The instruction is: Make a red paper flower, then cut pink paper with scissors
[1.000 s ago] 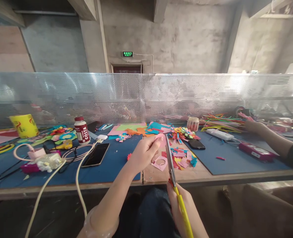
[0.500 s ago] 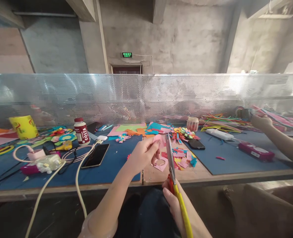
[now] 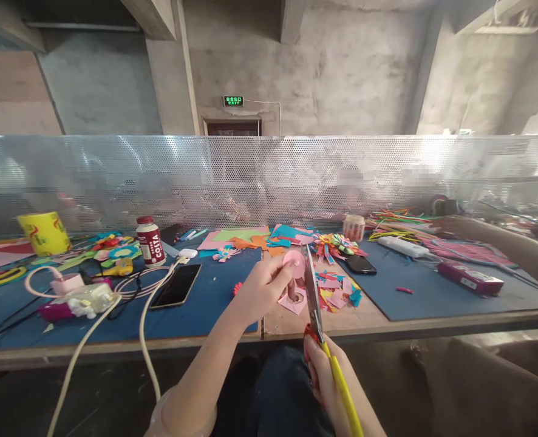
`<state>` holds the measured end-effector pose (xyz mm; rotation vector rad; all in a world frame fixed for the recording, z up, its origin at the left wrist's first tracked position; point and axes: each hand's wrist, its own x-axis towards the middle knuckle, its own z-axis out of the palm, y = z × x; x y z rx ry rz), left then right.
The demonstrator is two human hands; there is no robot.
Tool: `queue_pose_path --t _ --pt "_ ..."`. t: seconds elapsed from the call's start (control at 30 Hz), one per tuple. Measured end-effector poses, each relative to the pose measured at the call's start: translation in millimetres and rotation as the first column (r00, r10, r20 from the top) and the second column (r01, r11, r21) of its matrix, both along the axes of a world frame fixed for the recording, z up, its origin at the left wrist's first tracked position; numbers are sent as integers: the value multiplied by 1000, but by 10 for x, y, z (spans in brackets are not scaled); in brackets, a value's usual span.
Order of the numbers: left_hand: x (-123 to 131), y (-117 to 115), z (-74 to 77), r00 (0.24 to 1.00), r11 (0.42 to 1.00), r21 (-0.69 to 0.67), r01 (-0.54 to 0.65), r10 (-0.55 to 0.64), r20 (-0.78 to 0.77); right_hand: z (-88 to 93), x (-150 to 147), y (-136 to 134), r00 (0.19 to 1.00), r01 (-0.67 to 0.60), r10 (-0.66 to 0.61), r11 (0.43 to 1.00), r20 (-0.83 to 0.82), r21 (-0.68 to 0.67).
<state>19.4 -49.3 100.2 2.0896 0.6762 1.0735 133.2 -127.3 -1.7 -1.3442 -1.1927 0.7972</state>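
Between thumb and fingers, my left hand pinches a small round pink paper disc above the table. My right hand is closed around the red and yellow handles of the scissors. Their blades point up and away from me, right beside the disc's right edge. Below the disc lies a pink paper scrap with a round hole. To the right of the blades is a pile of coloured paper scraps, with paper flowers behind it.
A black phone, white cables and a red-capped bottle occupy the left. Coloured paper sheets lie behind my hands. On the right are a power strip, a purple box, pink strips and another person's sleeve.
The pink disc has turned to face me more fully in my left hand. My right hand with the scissors has shifted slightly. At right, the other person's pink strips have come down onto the table.
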Motion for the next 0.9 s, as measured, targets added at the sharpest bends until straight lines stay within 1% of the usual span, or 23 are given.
queue_pose_path --t 0.13,0.23,0.53,0.73,0.9 --pt "8 -25 33 998 998 -4 56 -56 -10 13 4 -1 1000 -2 2 1000 13 -15" --pt "10 -30 31 998 997 -24 67 -67 0 19 2 0 1000 1 -1 1000 16 -24" --pt "27 -14 -26 999 999 -19 48 -47 26 14 -12 5 999 39 -39 999 8 20" --pt "3 -12 9 999 999 -18 40 -40 10 -18 21 6 999 -5 6 1000 43 -21" --pt "-15 15 -5 1000 1000 -28 13 -13 -2 -48 34 8 998 -44 44 999 43 0"
